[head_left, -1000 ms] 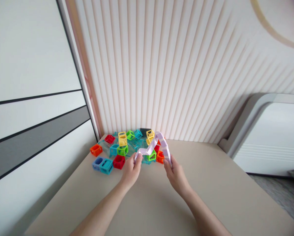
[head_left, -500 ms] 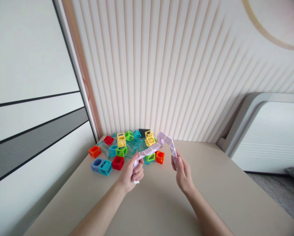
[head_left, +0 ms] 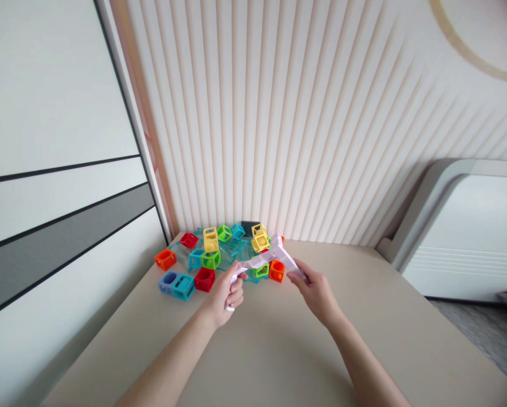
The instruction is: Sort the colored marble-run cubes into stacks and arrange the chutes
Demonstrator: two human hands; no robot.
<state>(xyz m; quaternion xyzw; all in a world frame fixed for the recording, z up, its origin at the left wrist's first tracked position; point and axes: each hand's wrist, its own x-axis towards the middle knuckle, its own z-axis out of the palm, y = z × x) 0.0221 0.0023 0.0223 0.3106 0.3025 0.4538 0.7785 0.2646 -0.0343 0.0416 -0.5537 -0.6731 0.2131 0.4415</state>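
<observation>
A purple and white snake puzzle (head_left: 259,260) is stretched between both hands above the table, bent into an angled peak in its middle. My left hand (head_left: 224,297) wraps round its left end, with a white tip poking out below the fingers. My right hand (head_left: 316,289) pinches the right end between thumb and fingers. Behind the puzzle lie hollow plastic cubes: a green cube (head_left: 261,269) and an orange cube (head_left: 276,271) are partly covered by it. A red cube (head_left: 204,278) sits just left of my left hand.
More coloured cubes, such as a yellow one (head_left: 211,242) and a joined blue pair (head_left: 177,285), lie on and around a crumpled teal see-through bag (head_left: 228,257). A black object (head_left: 248,228) leans near the ribbed wall (head_left: 253,113). A white cabinet (head_left: 66,265) borders the table (head_left: 274,350) on the left.
The right part of the snake puzzle has turned from an arched bend to a straighter slanting piece. My right hand has rotated, its fingers now pointing more to the left.
</observation>
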